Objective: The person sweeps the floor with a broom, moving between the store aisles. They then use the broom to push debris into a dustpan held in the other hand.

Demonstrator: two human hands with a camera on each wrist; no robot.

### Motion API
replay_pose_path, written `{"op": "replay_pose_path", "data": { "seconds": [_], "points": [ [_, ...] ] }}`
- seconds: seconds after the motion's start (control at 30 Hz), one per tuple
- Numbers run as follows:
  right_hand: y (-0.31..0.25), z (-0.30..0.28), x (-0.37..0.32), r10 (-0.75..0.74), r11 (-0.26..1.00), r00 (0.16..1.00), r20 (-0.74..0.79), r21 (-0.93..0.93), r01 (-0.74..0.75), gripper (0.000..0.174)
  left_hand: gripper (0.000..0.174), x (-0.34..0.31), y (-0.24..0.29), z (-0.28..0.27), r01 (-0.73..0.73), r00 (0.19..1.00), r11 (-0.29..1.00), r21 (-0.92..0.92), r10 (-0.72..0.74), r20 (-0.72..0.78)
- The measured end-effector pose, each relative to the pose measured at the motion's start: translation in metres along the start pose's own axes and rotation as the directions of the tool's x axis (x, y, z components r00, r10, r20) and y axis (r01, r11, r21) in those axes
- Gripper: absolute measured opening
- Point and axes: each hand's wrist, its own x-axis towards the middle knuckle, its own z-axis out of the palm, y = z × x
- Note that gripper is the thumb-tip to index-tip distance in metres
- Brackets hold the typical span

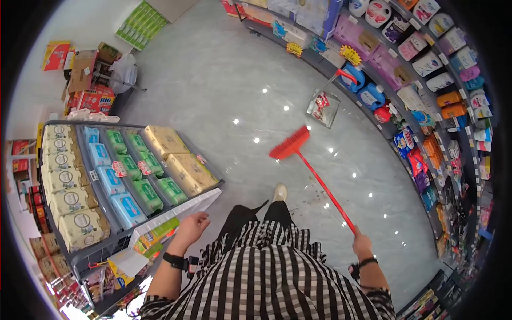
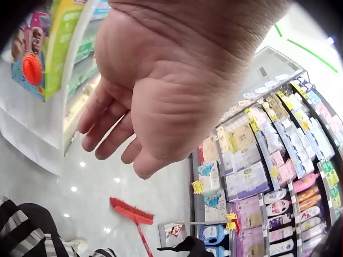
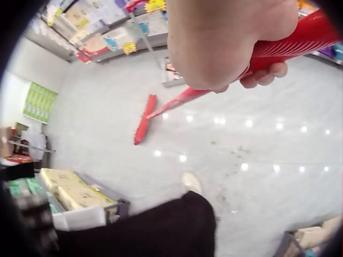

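Observation:
My right hand (image 1: 362, 244) grips the upper end of a red broom (image 1: 326, 189), its fingers wrapped round the handle in the right wrist view. The broom's bristled head (image 1: 289, 143) is on the grey floor ahead of me. Just beyond it stands a dustpan (image 1: 329, 113) with red and white scraps in it and a red-topped handle leaning toward the shelf. Some dark dirt (image 1: 314, 200) lies scattered on the floor between my shoe and the broom handle. My left hand (image 1: 193, 228) hangs loosely beside the display rack, holding nothing, its fingers slightly bent in the left wrist view.
On the left, a display rack (image 1: 205, 192) bears packs of tissues and wipes. Curved shelves (image 1: 373, 106) of detergent and toiletries run along the right. Cartons and a plastic bag (image 1: 124, 72) stand at the back left, and green boxes (image 1: 141, 25) farther back.

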Motion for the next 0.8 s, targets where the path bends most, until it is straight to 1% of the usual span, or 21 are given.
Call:
{"op": "replay_pose_path", "data": {
  "seconds": [0.03, 0.07, 0.1, 0.13, 0.17, 0.2, 0.27, 0.3, 0.37, 0.4, 0.47, 0.5, 0.53, 0.57, 0.6, 0.63, 0.67, 0.7, 0.73, 0.77, 0.8],
  "points": [
    [0.02, 0.008, -0.021, 0.065, 0.998, 0.997, 0.033, 0.009, -0.065, 0.051, 0.023, 0.009, 0.022, -0.005, -0.012, 1.0, 1.0, 0.003, 0.012, -0.001],
    [0.04, 0.018, -0.039, 0.13, 0.991, 0.989, 0.067, 0.018, -0.132, 0.048, 0.022, 0.013, 0.052, -0.014, -0.083, 0.99, 0.986, -0.142, 0.097, 0.1],
    [0.054, 0.027, -0.056, 0.186, 0.981, 0.978, 0.093, 0.042, -0.19, 0.046, 0.022, 0.019, 0.079, -0.019, -0.136, 0.962, 0.948, -0.287, 0.196, 0.191],
    [0.065, 0.036, -0.071, 0.239, 0.967, 0.963, 0.122, 0.065, -0.248, 0.044, 0.023, 0.026, 0.098, -0.019, -0.283, 0.911, 0.898, -0.336, 0.362, 0.2],
    [0.075, 0.045, -0.085, 0.245, 0.962, 0.962, 0.12, 0.096, -0.257, 0.041, 0.025, 0.033, 0.114, -0.018, -0.416, 0.833, 0.823, -0.387, 0.516, 0.202],
    [0.08, 0.055, -0.095, 0.251, 0.956, 0.961, 0.117, 0.128, -0.265, 0.039, 0.029, 0.045, 0.124, -0.014, -0.616, 0.697, 0.726, -0.305, 0.683, 0.217],
    [0.076, 0.073, -0.11, 0.267, 0.94, 0.958, 0.102, 0.193, -0.282, 0.037, 0.032, 0.051, 0.156, -0.022, -0.504, 0.756, 0.845, -0.182, 0.533, 0.38],
    [0.073, 0.08, -0.113, 0.278, 0.925, 0.955, 0.099, 0.241, -0.294, 0.036, 0.032, 0.063, 0.156, -0.02, -0.523, 0.743, 0.834, -0.177, 0.548, 0.384],
    [0.051, 0.086, -0.121, 0.3, 0.903, 0.948, 0.103, 0.289, -0.317, 0.034, 0.037, 0.086, 0.159, -0.013, -0.332, 0.77, 0.936, -0.12, 0.342, 0.539],
    [0.039, 0.09, -0.124, 0.309, 0.888, 0.945, 0.109, 0.323, -0.328, 0.033, 0.037, 0.097, 0.16, -0.011, -0.351, 0.755, 0.929, -0.118, 0.355, 0.551],
    [0.023, 0.106, -0.128, 0.335, 0.856, 0.936, 0.107, 0.381, -0.35, 0.033, 0.048, 0.107, 0.194, -0.018, -0.237, 0.616, 0.961, -0.144, 0.263, 0.742],
    [0.016, 0.117, -0.127, 0.322, 0.855, 0.942, 0.094, 0.398, -0.332, 0.031, 0.05, 0.12, 0.19, -0.002, -0.044, 0.495, 0.917, -0.396, 0.364, 0.789],
    [0.009, 0.121, -0.127, 0.312, 0.854, 0.947, 0.077, 0.414, -0.315, 0.029, 0.035, 0.115, 0.224, -0.017, -0.063, 0.534, 0.95, -0.306, 0.291, 0.794],
    [-0.004, 0.116, -0.127, 0.367, 0.8, 0.917, 0.16, 0.449, -0.398, 0.029, 0.027, 0.127, 0.228, -0.007, -0.084, 0.452, 0.925, -0.371, 0.367, 0.813],
    [-0.015, 0.113, -0.126, 0.4, 0.78, 0.905, 0.148, 0.463, -0.421, 0.029, 0.02, 0.14, 0.233, 0.002, -0.101, 0.367, 0.894, -0.437, 0.441, 0.819],
    [-0.026, 0.115, -0.124, 0.385, 0.8, 0.915, 0.123, 0.45, -0.397, 0.029, 0.02, 0.148, 0.246, -0.004, -0.126, 0.34, 0.888, -0.442, 0.457, 0.822],
    [-0.041, 0.109, -0.128, 0.366, 0.819, 0.925, 0.104, 0.436, -0.374, 0.029, 0.017, 0.153, 0.259, -0.012, -0.207, 0.266, 0.892, -0.402, 0.447, 0.854],
    [-0.054, 0.102, -0.131, 0.39, 0.802, 0.915, 0.106, 0.449, -0.394, 0.029, 0.015, 0.158, 0.269, -0.021, -0.288, 0.196, 0.887, -0.362, 0.425, 0.884],
    [-0.07, 0.08, -0.134, 0.387, 0.78, 0.918, 0.089, 0.5, -0.377, 0.029, 0.015, 0.161, 0.276, -0.029, -0.305, 0.174, 0.881, -0.361, 0.424, 0.889],
    [-0.08, 0.068, -0.137, 0.384, 0.755, 0.921, 0.071, 0.549, -0.357, 0.028, 0.016, 0.165, 0.28, -0.039, -0.425, 0.13, 0.876, -0.227, 0.308, 0.942],
    [-0.086, 0.072, -0.138, 0.402, 0.737, 0.912, 0.077, 0.565, -0.372, 0.028, 0.018, 0.17, 0.283, -0.046, -0.544, 0.105, 0.834, -0.094, 0.179, 0.978]
  ]
}}
